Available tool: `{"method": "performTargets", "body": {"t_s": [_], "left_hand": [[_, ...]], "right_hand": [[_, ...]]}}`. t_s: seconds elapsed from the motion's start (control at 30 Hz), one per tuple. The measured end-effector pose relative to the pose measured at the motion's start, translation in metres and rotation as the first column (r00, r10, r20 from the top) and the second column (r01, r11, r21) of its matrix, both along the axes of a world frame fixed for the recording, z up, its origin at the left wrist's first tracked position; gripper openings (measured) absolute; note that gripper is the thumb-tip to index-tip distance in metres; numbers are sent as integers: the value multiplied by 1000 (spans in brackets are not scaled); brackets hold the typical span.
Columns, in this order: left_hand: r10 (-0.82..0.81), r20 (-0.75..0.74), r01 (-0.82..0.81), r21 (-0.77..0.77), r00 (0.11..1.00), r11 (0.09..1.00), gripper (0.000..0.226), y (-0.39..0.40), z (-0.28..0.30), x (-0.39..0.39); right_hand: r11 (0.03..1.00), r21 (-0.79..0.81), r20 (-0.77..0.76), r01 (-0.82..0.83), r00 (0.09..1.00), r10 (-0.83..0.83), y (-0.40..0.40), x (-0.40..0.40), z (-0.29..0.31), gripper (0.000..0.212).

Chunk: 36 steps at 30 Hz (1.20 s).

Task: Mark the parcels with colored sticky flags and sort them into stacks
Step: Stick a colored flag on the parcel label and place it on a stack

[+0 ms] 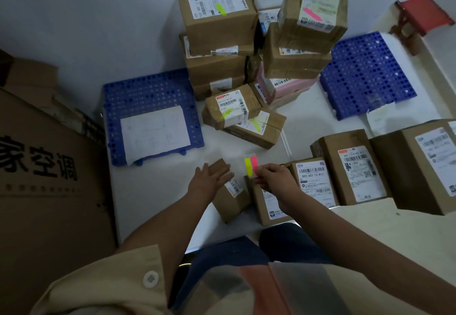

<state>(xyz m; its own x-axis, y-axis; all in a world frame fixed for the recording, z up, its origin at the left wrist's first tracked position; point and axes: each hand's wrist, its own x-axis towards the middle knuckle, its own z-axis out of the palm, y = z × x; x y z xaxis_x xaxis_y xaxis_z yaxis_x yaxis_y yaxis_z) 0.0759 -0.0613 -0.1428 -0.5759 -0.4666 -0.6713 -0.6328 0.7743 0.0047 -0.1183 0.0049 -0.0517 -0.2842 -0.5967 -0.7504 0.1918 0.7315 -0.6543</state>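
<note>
My left hand (208, 181) lies flat, fingers straight, on a small brown parcel (230, 197) on the white floor in front of me. My right hand (274, 178) pinches a sheet of sticky flags (251, 165) with a yellow and a pink strip, held just right of that parcel. Under my right wrist sits another small parcel (269, 206). Further back rise two stacks: a left stack (217, 40) with a yellow-green flag on top, and a right stack (303, 40) with a pink flag on top. Two low parcels (243, 117) with yellow flags lie in front of the left stack.
Three unflagged parcels (350, 171) stand in a row to my right. A blue perforated crate (150, 114) with a white sheet lies left, another blue crate (367, 75) at back right. A big cardboard carton (47, 178) fills the left side. A red stool (419, 15) stands far right.
</note>
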Motion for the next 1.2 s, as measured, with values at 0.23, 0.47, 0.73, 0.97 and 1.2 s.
{"method": "performTargets", "body": {"t_s": [0.23,0.47,0.73,0.97,1.2], "left_hand": [[156,122,-146,-87,980,985,91,14,-1,18],[349,132,-351,-3,928,936,119,9,1,37],[744,-92,-735,117,661,668,126,-17,67,39],[715,-361,-728,127,599,674,120,-7,115,-13],[835,-520,-703,525,182,480,86,-9,142,-27]], "right_hand": [[1000,-4,5,0,1000,0,1,6,-9,14],[1000,18,35,-23,999,22,-3,2,-4,12],[991,84,250,105,960,-123,-49,7,14,22],[912,10,185,411,895,-405,-73,10,29,17],[883,-51,23,466,885,-466,-78,-31,46,34]]}}
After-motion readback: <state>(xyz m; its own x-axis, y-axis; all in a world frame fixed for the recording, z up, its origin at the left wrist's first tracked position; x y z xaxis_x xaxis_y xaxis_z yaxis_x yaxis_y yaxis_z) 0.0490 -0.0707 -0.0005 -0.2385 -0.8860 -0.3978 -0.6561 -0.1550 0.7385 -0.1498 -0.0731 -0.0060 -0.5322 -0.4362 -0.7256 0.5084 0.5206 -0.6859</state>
